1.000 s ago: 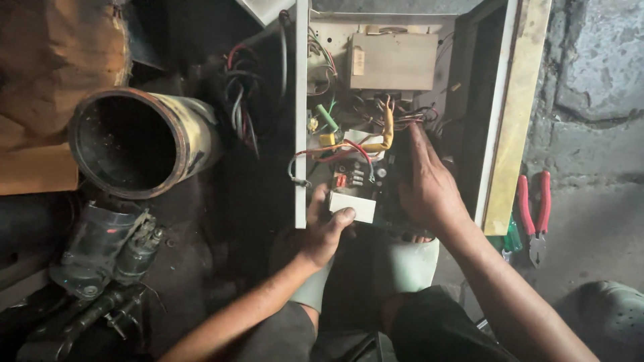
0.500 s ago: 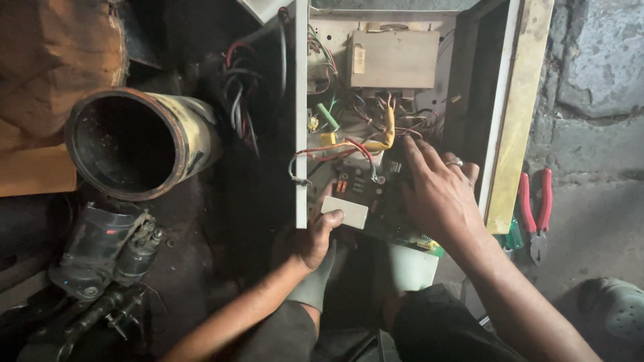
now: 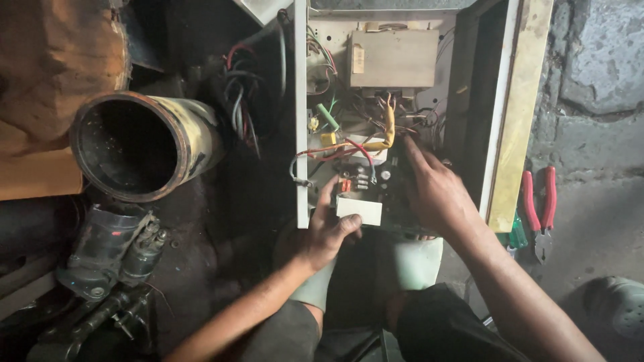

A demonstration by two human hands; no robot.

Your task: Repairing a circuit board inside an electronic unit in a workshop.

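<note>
Change: half a second ago the left hand [image 3: 329, 231] lay low, off the white block [image 3: 359, 210]; now it has come back up to it, so work on the circuit board [image 3: 376, 188] goes on.
Left grip: thumb and fingers closed on the white block at the board's near edge.
Right grip: right hand [image 3: 436, 194] flat, fingers apart, forefinger touching the yellow wire [image 3: 389, 127]; holds nothing.
Place: inside the open metal box [image 3: 500, 134]; red pliers [image 3: 539, 208] lie right.

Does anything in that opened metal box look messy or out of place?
Yes. Loose red, yellow and black wires tangle over the dark circuit board where both hands work, and red-handled pliers lie on the concrete floor beside the box.
</note>
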